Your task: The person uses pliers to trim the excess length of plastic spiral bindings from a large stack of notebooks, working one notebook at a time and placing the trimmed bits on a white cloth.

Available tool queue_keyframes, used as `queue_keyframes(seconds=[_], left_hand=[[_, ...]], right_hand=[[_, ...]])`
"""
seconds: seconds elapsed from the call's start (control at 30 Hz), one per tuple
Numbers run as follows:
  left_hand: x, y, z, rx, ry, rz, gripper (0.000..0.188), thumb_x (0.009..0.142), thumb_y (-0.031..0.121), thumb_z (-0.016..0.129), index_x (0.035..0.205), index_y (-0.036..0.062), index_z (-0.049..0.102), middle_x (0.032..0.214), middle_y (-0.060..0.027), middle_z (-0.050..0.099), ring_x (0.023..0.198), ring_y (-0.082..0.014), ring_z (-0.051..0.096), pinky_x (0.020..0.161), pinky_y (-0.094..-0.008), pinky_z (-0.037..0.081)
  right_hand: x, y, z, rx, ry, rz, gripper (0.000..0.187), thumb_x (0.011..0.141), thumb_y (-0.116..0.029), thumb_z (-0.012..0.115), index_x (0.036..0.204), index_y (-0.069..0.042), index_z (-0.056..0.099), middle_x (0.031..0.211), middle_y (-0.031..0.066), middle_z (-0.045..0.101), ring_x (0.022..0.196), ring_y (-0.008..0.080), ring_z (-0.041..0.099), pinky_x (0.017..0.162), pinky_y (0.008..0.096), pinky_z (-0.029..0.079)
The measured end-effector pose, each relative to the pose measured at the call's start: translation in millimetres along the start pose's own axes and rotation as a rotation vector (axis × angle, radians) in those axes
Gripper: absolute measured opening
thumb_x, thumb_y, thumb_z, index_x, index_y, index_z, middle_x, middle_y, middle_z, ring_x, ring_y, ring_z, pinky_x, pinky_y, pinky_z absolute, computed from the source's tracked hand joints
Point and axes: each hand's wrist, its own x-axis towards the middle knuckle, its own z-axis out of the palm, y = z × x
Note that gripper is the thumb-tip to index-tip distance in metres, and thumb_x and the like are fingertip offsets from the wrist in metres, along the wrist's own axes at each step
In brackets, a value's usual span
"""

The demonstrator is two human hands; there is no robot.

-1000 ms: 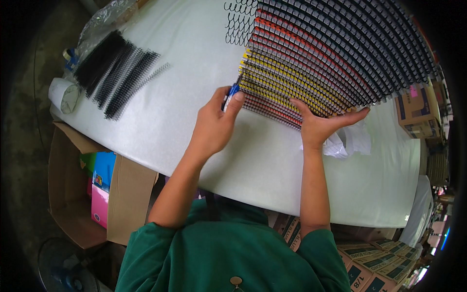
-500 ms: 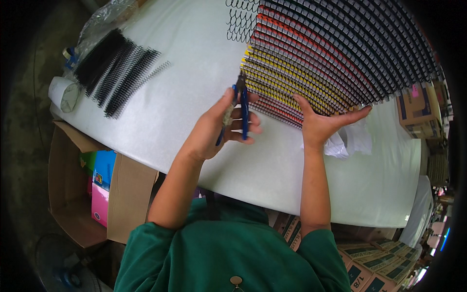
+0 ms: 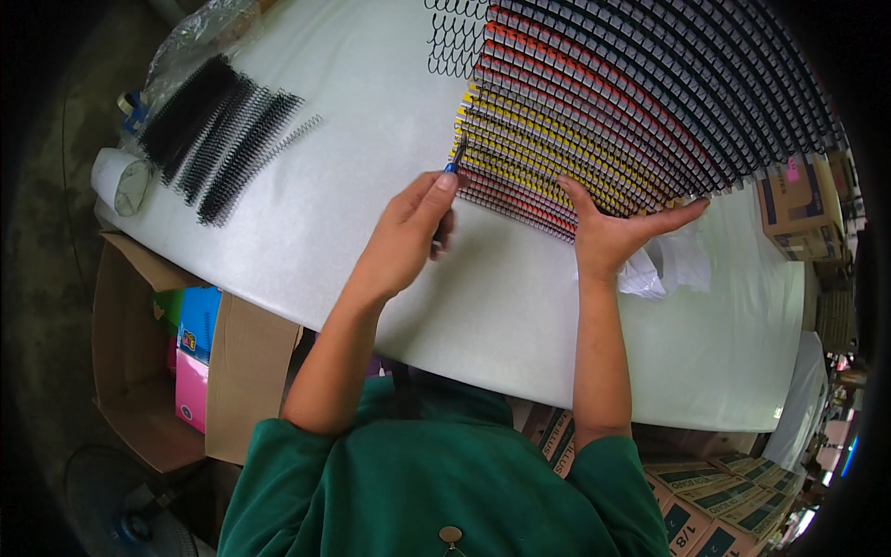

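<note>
Left hand, one: I see its fingers closed round blue-handled pliers, tip at the left end of the coil-bound stack; whether the tip grips wire is too small for me to tell. Right hand, one: thumb and forefinger spread wide along the stack's near side, thumb against the coils. Stack: black coils over yellow, red and dark bands, lying toward the far right of the white bench. Loose black coils, one bunch, near the bench's left edge. White roll, one, at that edge. Open cardboard box, one, beyond the bench's near-left edge, notebooks inside.
</note>
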Motion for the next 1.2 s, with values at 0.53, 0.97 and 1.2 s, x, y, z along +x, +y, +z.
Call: queue_keyframes(seconds=[0.53,0.97,1.2], left_hand=[[7,-1,3,0.226,0.187,0.014,0.056,0.092,0.048,0.042,0.117,-0.0018,0.051,0.087,-0.0139,0.063,0.078,-0.0239,0.061,0.071,-0.0333,0.048],[2,-8,13,0.546,0.393,0.137,0.05,0.094,0.043,0.043,0.114,-0.0015,0.052,0.072,-0.0077,0.059,0.067,-0.0201,0.059,0.065,-0.035,0.046],[4,-9,0,-0.642,-0.182,-0.231,0.057,0.094,0.052,0.029,0.12,0.006,0.049,0.091,-0.0136,0.061,0.073,-0.0237,0.063,0.066,-0.0407,0.054]], right_hand=[[-2,7,-1,-0.057,-0.043,-0.035,0.151,0.043,-0.045,0.089,0.137,0.004,-0.019,0.144,0.0281,-0.01,0.136,0.0384,-0.004,0.111,0.0495,0.002],[0,0,1,-0.033,-0.065,0.014,0.153,0.043,-0.043,0.09,0.135,0.006,-0.022,0.143,0.03,-0.013,0.136,0.0405,-0.007,0.111,0.0503,-0.001],[-11,19,2,-0.164,-0.027,-0.148,0.153,0.043,-0.046,0.09,0.136,0.006,-0.019,0.141,0.0294,-0.005,0.134,0.0418,0.0,0.11,0.0519,0.004]])
